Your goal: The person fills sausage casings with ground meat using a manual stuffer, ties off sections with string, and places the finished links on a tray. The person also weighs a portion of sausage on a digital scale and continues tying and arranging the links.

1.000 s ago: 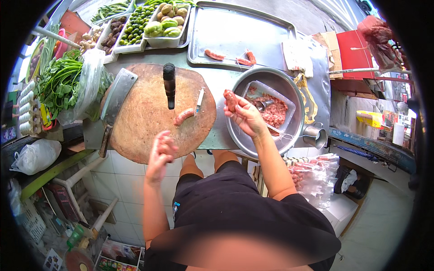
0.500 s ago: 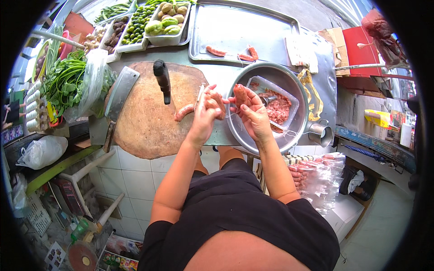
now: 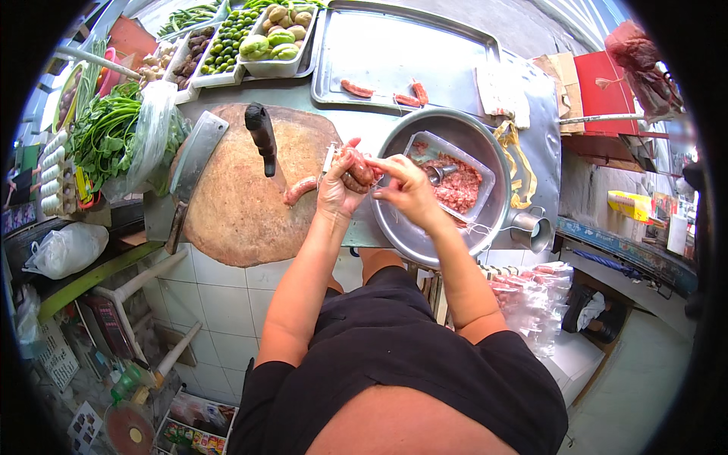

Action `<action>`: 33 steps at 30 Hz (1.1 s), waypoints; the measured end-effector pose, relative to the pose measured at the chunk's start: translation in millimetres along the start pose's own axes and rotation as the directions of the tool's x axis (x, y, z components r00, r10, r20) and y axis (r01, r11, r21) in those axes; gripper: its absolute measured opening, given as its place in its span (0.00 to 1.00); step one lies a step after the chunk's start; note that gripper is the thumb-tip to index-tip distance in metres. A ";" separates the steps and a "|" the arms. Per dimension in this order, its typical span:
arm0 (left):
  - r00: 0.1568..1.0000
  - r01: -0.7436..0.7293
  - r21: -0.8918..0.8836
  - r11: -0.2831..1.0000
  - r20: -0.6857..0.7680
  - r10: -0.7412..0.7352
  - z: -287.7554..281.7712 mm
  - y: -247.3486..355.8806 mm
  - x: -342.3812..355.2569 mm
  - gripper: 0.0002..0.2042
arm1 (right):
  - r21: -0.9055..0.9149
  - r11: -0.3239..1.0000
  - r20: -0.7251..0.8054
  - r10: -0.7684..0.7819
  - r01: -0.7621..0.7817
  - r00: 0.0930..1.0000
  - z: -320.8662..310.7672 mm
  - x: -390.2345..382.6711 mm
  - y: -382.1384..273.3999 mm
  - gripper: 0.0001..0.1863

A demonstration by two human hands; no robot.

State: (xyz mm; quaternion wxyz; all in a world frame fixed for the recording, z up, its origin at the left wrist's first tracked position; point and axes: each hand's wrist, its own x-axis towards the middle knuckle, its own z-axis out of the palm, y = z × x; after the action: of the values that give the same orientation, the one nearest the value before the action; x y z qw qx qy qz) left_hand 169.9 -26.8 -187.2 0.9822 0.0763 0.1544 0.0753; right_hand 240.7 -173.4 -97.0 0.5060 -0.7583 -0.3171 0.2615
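Observation:
My left hand (image 3: 340,191) is closed round a pink raw sausage (image 3: 362,170), held between the chopping board and the bowl. Against the sausage's right side, the fingers of my right hand (image 3: 409,193) are bent together; whatever they pinch is too small to make out. Another sausage link (image 3: 302,189) rests on the round wooden board (image 3: 243,220), beside my left wrist. The metal bowl (image 3: 394,220) holds a clear plastic tub (image 3: 491,186) of chopped pink meat (image 3: 460,186) with a metal funnel (image 3: 441,173) in it. White string (image 3: 479,227) trails over the bowl's right side.
A cleaver (image 3: 199,155) lies at the board's left edge, and a black-handled knife (image 3: 262,136) stands on it. Several sausages (image 3: 356,89) lie on the metal tray (image 3: 409,45) behind. A metal cup (image 3: 529,230) sits right of the bowl; vegetable crates (image 3: 280,64) stand far left.
The sausage that my right hand held up over the bowl is now in my left hand. My right hand has turned and moved left to its side.

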 end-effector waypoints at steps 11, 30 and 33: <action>0.983 0.053 -0.002 0.999 0.178 -0.052 23.9 7.6 -29.3 0.38 | -0.825 0.531 -0.088 0.212 -0.191 0.973 -100.8 205.9 180.4 0.15; 0.978 0.031 -0.130 0.991 0.206 -0.004 30.1 7.1 -7.5 0.43 | -0.215 0.920 0.322 0.384 -0.328 0.865 -149.0 151.6 69.8 0.15; 0.976 0.000 -0.050 0.999 0.218 0.011 42.0 3.1 8.4 0.44 | -0.281 0.942 0.403 0.291 -0.185 0.868 -144.5 114.1 23.1 0.12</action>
State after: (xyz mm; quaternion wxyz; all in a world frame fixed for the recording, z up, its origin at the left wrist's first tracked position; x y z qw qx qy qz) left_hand 190.6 -27.7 -149.6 0.9946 0.0601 0.0437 0.0729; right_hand 424.9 -181.9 -76.5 0.2927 -0.7670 -0.3549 0.4473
